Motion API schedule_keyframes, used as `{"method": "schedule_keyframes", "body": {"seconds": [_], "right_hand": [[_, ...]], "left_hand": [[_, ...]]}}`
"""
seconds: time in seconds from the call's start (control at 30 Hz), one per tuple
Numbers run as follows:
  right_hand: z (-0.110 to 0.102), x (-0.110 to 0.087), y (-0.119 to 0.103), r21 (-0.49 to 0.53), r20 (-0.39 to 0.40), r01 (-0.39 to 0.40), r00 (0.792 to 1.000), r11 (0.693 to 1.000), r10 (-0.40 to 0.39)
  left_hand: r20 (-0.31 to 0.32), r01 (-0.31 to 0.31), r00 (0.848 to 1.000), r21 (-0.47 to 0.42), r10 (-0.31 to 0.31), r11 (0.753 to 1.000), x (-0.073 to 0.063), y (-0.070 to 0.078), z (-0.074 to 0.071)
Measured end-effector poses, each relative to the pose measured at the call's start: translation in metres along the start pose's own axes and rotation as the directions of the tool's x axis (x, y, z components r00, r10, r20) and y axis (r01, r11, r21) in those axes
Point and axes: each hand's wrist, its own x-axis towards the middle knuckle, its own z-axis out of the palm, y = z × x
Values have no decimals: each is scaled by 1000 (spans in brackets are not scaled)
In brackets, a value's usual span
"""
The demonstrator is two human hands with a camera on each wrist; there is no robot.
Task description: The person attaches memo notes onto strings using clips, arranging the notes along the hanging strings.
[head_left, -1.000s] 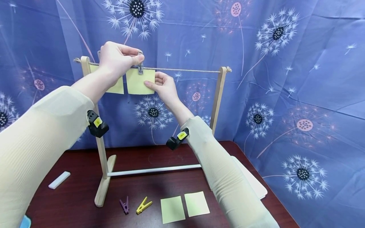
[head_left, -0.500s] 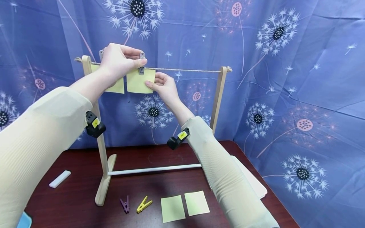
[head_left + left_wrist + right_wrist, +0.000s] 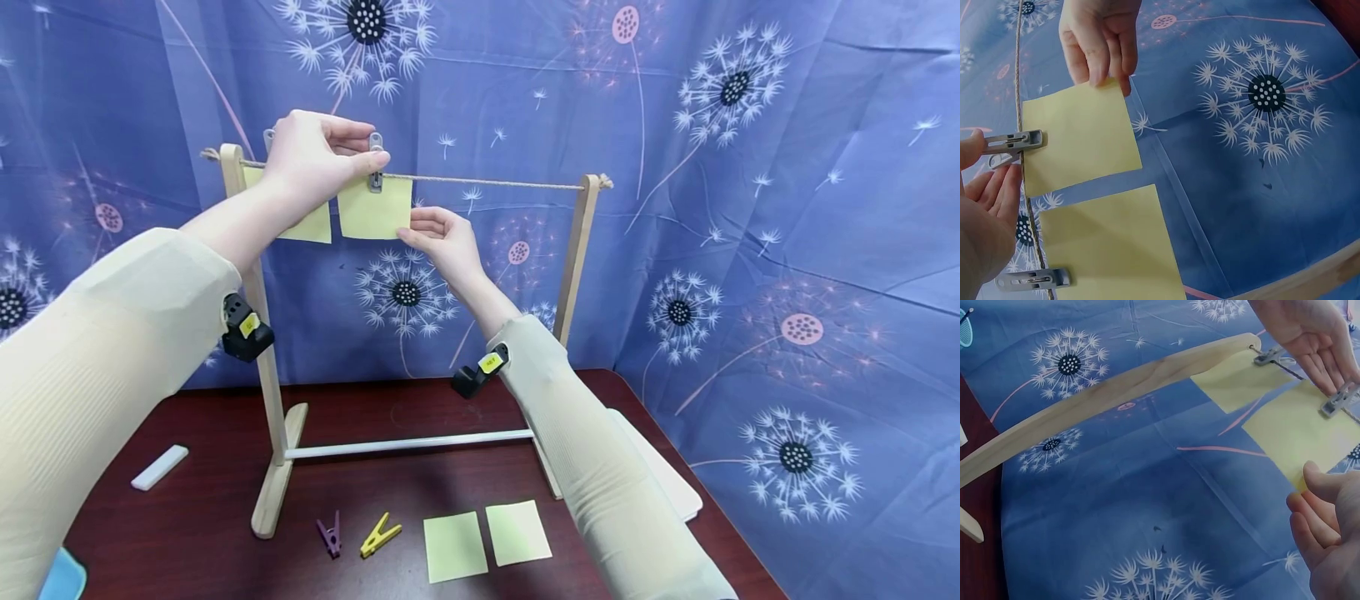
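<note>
A yellow sticky note (image 3: 367,217) hangs from the rope (image 3: 480,181), fixed by a grey clothespin (image 3: 376,179). My left hand (image 3: 322,158) holds that clothespin by its handles, thumb in front and fingers behind, as the left wrist view also shows. My right hand (image 3: 450,246) pinches the note's lower right corner between thumb and fingers; the right wrist view shows the thumb (image 3: 1322,481) on the paper. To the left hangs another yellow note (image 3: 1110,244) under its own grey clothespin (image 3: 1032,279); my left hand and forearm partly cover it in the head view.
A wooden frame (image 3: 573,258) with a white lower bar (image 3: 408,446) carries the rope. Before it on the dark table lie a purple clothespin (image 3: 330,535), a yellow clothespin (image 3: 380,535) and two sticky notes (image 3: 455,546). A white block (image 3: 160,467) lies at left.
My right hand has slid down from the note's right edge to its lower corner. My left thumb has shifted slightly right across the clothespin. The note hangs a little straighter.
</note>
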Motion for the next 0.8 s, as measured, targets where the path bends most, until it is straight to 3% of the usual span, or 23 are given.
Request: {"method": "schedule_keyframes", "body": {"seconds": [0.2,0.33,0.43,0.57,0.7,0.8], "right_hand": [[-6,-8,10,31,7,-5,1000,999,5],[-11,-15,19,49,6,-5,1000,999,4],[-16,-21,26,57,8,-3,1000,998,2],[-22,-33,37,43,21,-15,1000,999,14],[-28,-45,51,34,37,-39,999,999,38],[-33,-55,60,29,47,-60,997,998,58]], "left_hand": [[-25,-45,999,10,46,999,-5,-3,-2],[-118,-105,988,-41,100,994,-12,-5,-1],[-222,-172,963,-76,151,982,-18,-8,2],[-328,-275,916,-97,230,957,-28,-15,9],[-342,-367,886,-100,314,925,-39,-28,19],[-277,-430,876,-78,395,900,-49,-40,27]]}}
